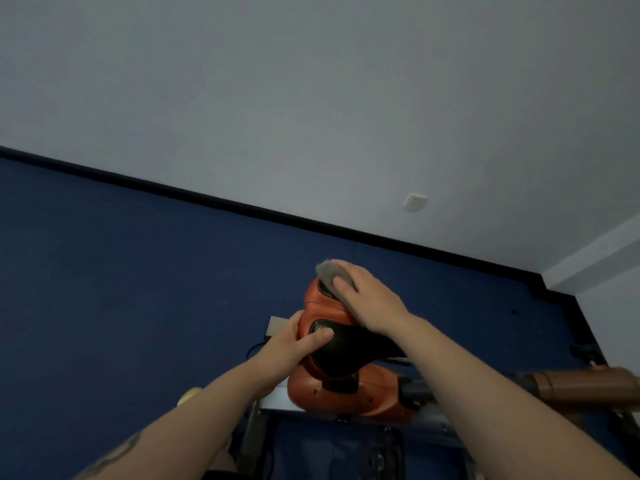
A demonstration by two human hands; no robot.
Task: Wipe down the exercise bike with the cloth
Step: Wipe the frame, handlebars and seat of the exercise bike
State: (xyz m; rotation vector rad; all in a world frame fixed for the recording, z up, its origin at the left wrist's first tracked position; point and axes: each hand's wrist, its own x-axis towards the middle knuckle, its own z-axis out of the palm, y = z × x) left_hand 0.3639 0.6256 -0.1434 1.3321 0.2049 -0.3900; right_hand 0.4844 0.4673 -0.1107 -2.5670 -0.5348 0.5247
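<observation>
A dark blue carpeted floor (pixel 121 271) carries the orange-and-black exercise bike (pixel 346 393), standing near a black baseboard (pixel 207 197).

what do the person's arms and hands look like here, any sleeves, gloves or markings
Both forearms are bare, with no sleeves in view. The left hand and right hand wear no gloves, and no rings or watch show. A dark tattoo marks the left forearm near the frame's bottom edge.
</observation>
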